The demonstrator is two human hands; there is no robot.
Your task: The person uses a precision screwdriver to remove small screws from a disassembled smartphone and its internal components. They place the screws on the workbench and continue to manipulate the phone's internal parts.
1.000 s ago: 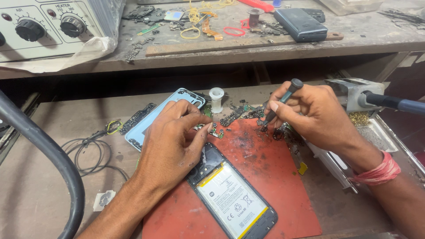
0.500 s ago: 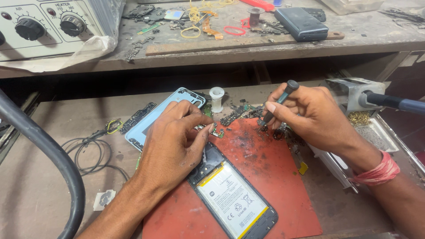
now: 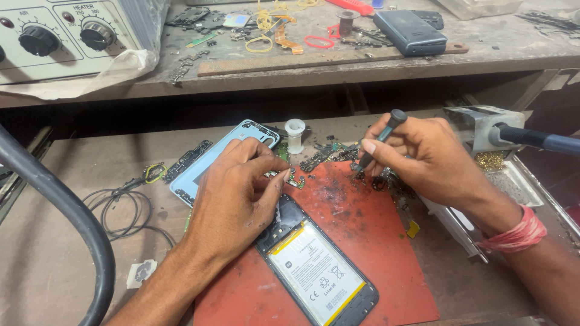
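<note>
Right hand [image 3: 426,160] holds screwdriver [image 3: 379,140]; left hand [image 3: 235,196] on opened phone [image 3: 314,271].

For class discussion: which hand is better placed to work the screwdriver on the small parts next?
Right. The right hand already grips the screwdriver, tip down on the red mat; the left hand pins the phone.

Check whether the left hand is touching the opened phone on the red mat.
Touching. The head view shows the left hand resting its palm on the top end of the opened phone, with no gap between them on the red mat.
</note>
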